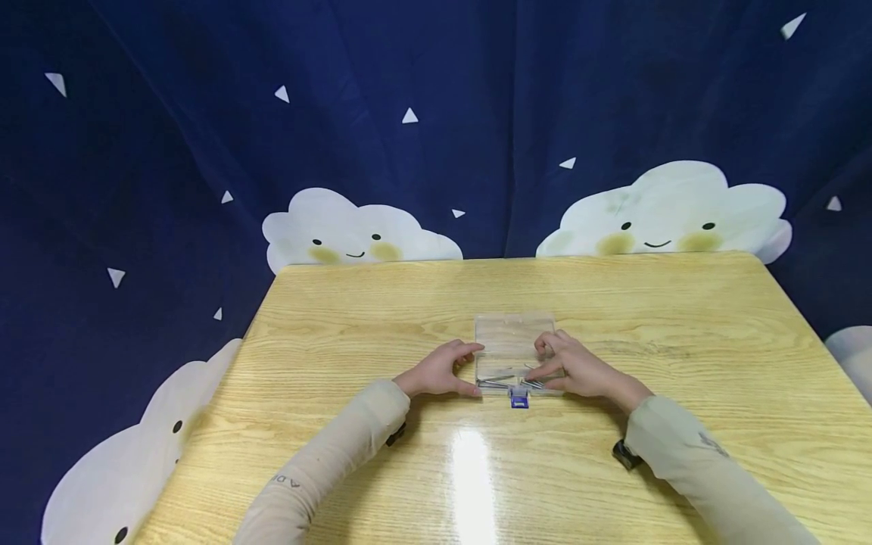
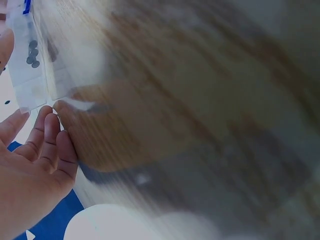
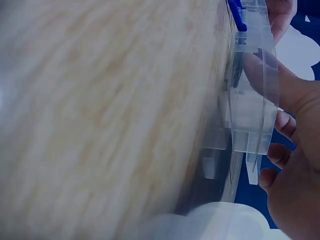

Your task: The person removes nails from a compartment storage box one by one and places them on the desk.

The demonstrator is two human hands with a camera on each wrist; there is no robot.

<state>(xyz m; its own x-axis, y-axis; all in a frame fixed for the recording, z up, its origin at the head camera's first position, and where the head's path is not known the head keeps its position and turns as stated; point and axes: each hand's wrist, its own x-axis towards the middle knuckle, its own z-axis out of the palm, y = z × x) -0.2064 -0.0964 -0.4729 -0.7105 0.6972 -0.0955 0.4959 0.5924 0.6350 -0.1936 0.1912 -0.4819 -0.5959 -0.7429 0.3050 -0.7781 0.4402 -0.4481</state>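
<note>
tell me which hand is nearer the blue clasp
Right. The right hand reaches over the clear box, ending just beyond the blue clasp; the left hand is farther off, at the box's left end.

We face a dark blue cloth (image 1: 422, 45) with soft folds, scattered with small white triangles (image 1: 409, 116). Along the table's far edge we see two white clouds (image 1: 671, 208) with smiles and yellow cheeks; another cloud (image 1: 109, 469) lies along the left side, and part of one (image 1: 857, 352) shows at the right. Our table (image 1: 381, 310) is pale, grained wood, with a bright glare (image 1: 472, 477) near its front.
</note>
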